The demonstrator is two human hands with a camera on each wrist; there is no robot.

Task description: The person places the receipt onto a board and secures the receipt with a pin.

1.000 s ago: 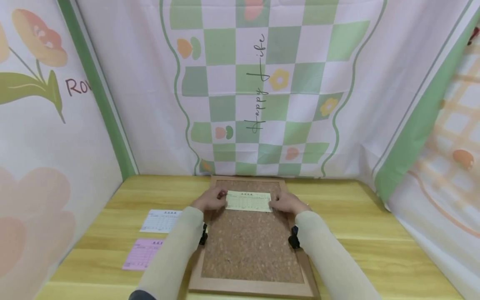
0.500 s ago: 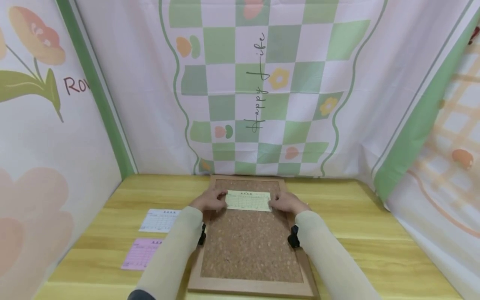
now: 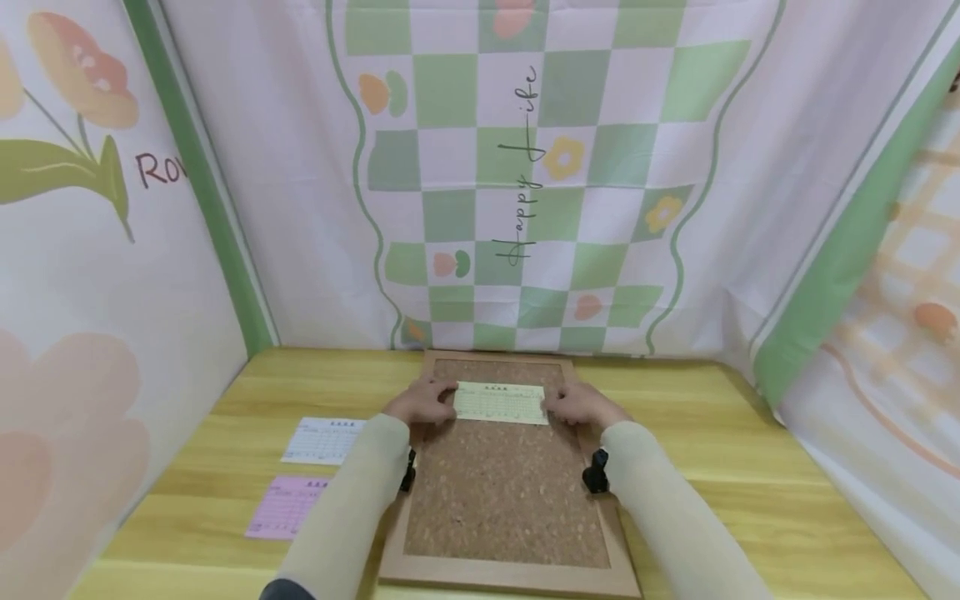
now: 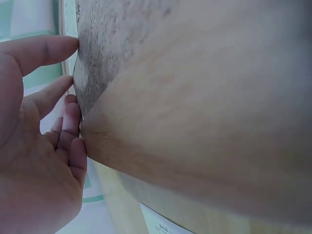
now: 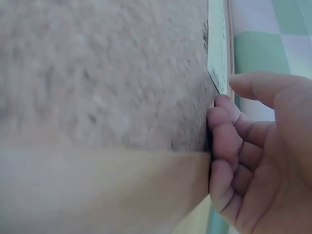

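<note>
Nearest the person, the cork board point(image 3: 504, 492) in its wooden frame lay flat on the table point(image 3: 712, 467), its long axis running away from the person toward the backdrop. Both sleeves reached forward along its sides. Off to the left on the table lay a pink slip point(image 3: 285, 507), and just beyond it a white slip point(image 3: 324, 440), both flat and apart from the board. Farther up, on the board's far part, a pale yellow slip point(image 3: 500, 403) lay flat with its long axis running left to right, across the board's own, its printed heading along the far edge. The left hand point(image 3: 420, 402) rested at the slip's left end and the right hand point(image 3: 579, 405) at its right end, the two hands apart with the slip between them. The wrist views showed the fingers point(image 4: 72, 127) of each hand loosely bent and pressed against the cork surface; whether they pinched the slip's edge or merely pressed on it could not be told. Behind the table hung a checked green and white cloth point(image 3: 525, 167).
</note>
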